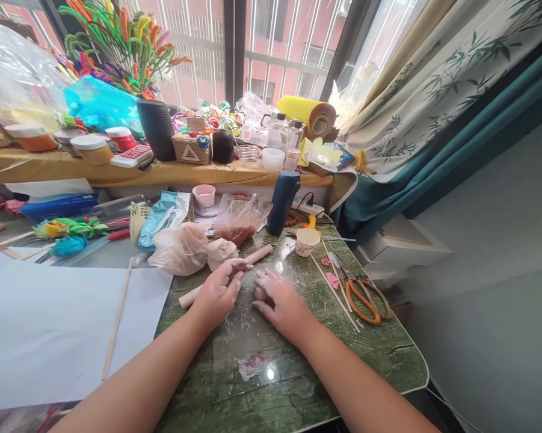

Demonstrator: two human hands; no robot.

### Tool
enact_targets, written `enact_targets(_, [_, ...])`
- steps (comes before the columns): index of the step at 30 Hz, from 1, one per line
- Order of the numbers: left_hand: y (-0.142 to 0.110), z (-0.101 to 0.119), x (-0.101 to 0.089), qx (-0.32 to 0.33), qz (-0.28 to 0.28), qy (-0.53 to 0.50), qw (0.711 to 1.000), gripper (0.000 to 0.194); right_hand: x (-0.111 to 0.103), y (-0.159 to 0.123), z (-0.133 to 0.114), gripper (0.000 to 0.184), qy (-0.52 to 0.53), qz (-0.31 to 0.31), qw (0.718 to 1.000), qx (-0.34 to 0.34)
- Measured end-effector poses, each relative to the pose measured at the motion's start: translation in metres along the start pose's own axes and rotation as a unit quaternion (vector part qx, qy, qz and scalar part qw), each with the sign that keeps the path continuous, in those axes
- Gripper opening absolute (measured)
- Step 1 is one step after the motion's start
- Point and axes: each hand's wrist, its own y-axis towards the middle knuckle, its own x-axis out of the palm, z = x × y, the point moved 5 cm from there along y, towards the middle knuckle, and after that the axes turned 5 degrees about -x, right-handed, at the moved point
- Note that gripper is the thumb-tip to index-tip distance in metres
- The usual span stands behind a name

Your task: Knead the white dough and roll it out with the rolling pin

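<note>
L hand (221,290) & R hand (285,302) part-open, fingers bent, no grip seen. Wooden rod (259,254) just far of L hand, partly hidden; contact unclear. Whitish lump (221,251) beyond, near bag (180,248).

Bright window backlight, glare on tabletop (252,367)

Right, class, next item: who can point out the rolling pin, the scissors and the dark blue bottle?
Rolling pin (190,297): head view, the left end.
Scissors (352,280): head view, where blades and handles meet.
Dark blue bottle (283,201): head view, the middle of its body.
</note>
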Motion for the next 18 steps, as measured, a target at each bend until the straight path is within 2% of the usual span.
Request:
enact_targets(3, [0.000,-0.002,0.001,0.005,-0.013,0.005,1.000,0.024,0.001,0.002,0.006,0.038,-0.063,-0.022,0.998,-0.009])
enact_targets(6, [0.000,-0.004,0.003,0.016,-0.035,-0.012,0.999,0.025,-0.001,0.005,0.001,0.034,-0.062,-0.080,0.995,-0.021])
enact_targets(8, [0.000,-0.005,0.004,0.019,-0.044,-0.020,0.999,0.025,-0.004,0.007,-0.002,0.033,-0.047,-0.093,0.994,-0.026])
enact_targets(12, [0.001,-0.005,0.009,0.011,-0.054,-0.042,0.998,0.025,-0.019,0.012,-0.005,0.027,-0.030,0.012,0.999,-0.034])
enact_targets(14, [0.000,-0.006,0.010,0.009,-0.052,-0.052,0.997,0.026,-0.019,0.015,-0.005,0.024,-0.033,0.023,0.998,-0.046])
enact_targets(18, [0.001,-0.009,0.013,0.001,-0.047,-0.052,0.997,0.024,-0.004,0.020,0.001,0.017,-0.075,-0.069,0.994,-0.049])
